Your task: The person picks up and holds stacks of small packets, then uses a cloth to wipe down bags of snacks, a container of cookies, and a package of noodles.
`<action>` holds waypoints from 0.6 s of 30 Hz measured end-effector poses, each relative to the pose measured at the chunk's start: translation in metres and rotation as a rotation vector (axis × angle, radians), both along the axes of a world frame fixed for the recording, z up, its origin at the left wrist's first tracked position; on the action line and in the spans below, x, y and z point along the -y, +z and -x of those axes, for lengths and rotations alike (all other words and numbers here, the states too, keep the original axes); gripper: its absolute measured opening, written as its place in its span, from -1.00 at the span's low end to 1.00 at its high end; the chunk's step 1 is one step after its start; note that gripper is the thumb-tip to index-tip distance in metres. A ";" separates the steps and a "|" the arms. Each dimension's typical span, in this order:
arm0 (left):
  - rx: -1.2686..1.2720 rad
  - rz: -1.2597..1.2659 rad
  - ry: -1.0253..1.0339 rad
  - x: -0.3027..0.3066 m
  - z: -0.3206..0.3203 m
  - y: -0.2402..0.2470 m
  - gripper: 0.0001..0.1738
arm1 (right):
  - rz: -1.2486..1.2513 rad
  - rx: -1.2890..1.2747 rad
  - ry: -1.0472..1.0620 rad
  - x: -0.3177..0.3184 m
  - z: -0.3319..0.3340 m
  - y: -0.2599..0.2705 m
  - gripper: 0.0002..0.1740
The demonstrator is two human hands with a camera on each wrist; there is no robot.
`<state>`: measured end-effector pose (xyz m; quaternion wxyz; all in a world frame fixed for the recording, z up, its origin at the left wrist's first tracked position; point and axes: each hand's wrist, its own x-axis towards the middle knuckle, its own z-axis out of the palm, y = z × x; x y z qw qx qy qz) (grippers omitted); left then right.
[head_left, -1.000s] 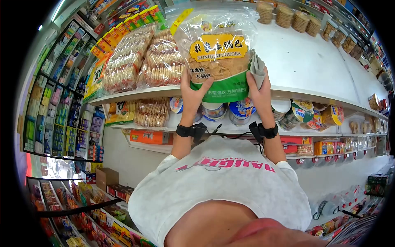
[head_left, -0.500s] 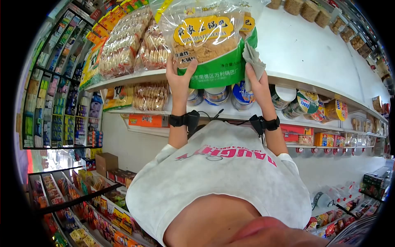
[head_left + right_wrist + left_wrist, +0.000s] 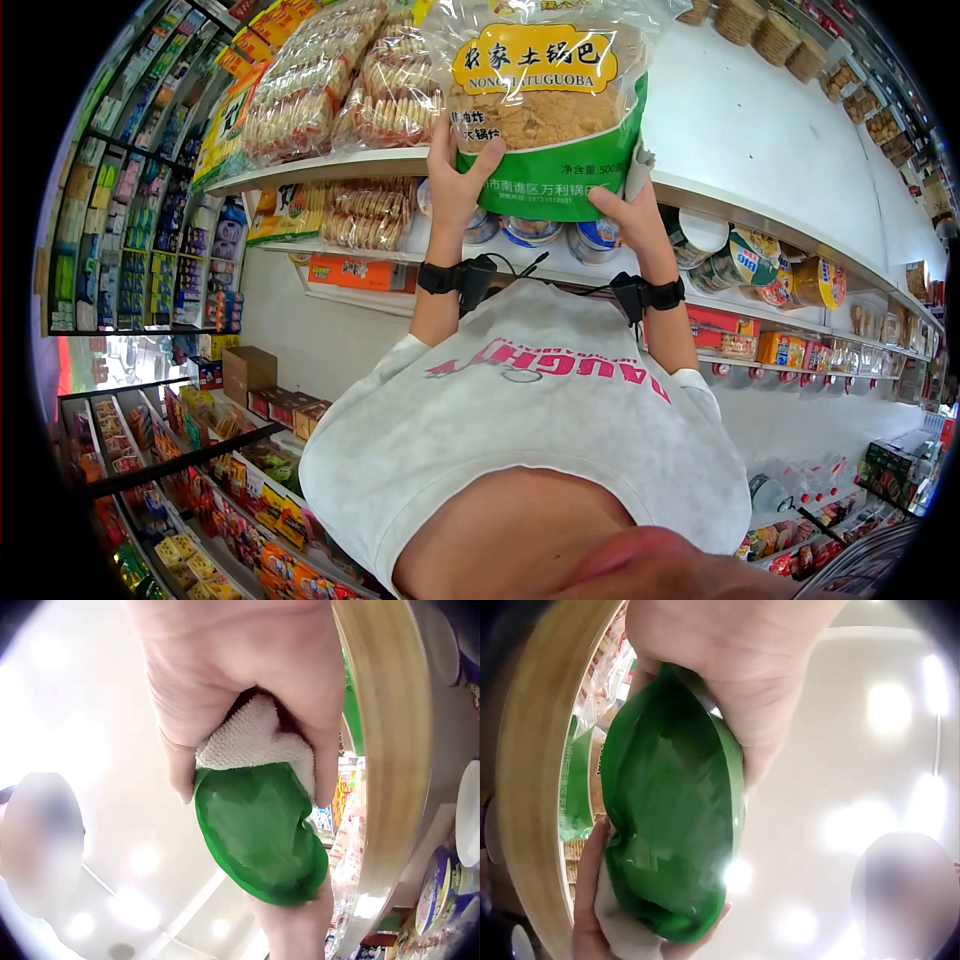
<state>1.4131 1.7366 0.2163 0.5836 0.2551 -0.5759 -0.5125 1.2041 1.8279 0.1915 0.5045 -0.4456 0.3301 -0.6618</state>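
Observation:
Both hands grip a clear plastic bag of rice crusts (image 3: 545, 130) with a yellow label and a green lower band, held upright at the front edge of the upper shelf. My left hand (image 3: 463, 180) clasps its left side, thumb across the front. On the right side my right hand (image 3: 632, 218) has its thumb on the green band. A pale grey cloth (image 3: 259, 739) is tucked between the right palm and the bag, and only its edge shows in the head view. Both wrist views show the bag's green bottom (image 3: 667, 795) from below.
Packs of round crackers (image 3: 310, 90) stand left of the bag on the white upper shelf (image 3: 730, 120). Stacks of round crisps (image 3: 740, 22) line its far right. Tubs of instant noodles (image 3: 745, 255) fill the shelf below. Another green-banded bag (image 3: 577, 784) sits behind.
The bag shifted left and turned, uncovering a similar label behind it, then came back right to face me. The cloth has become mostly hidden behind the bag and right hand.

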 end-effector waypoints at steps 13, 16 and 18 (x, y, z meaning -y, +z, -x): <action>0.382 0.274 0.387 -0.015 0.004 0.010 -0.11 | -0.073 0.259 -0.078 -0.005 -0.008 -0.003 -0.30; 0.443 0.349 0.551 -0.029 -0.002 0.021 -0.02 | -0.069 0.283 -0.107 -0.007 -0.007 0.000 -0.31; 0.484 0.417 0.480 -0.037 -0.004 0.022 0.06 | -0.047 0.123 -0.177 -0.007 -0.010 0.000 -0.31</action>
